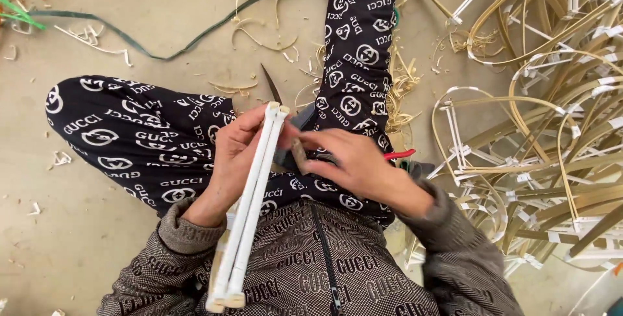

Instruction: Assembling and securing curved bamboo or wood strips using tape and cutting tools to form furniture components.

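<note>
My left hand (232, 160) grips a bundle of long white-wrapped sticks (250, 212), held upright over my lap, its lower end near my chest. My right hand (350, 160) is beside the bundle's upper part, fingers pinched on a small dark tool or piece (300, 155) that touches the sticks. A red-handled tool (399, 155) pokes out behind the right hand. I sit on the floor in black patterned trousers (130, 141) and a brown patterned jacket.
A large heap of bent bamboo strips and white-wrapped frames (551, 134) lies to my right. Shavings and strip offcuts (253, 37) litter the concrete floor. A green strap (130, 40) runs across the upper left. A dark blade (271, 85) lies by my knee.
</note>
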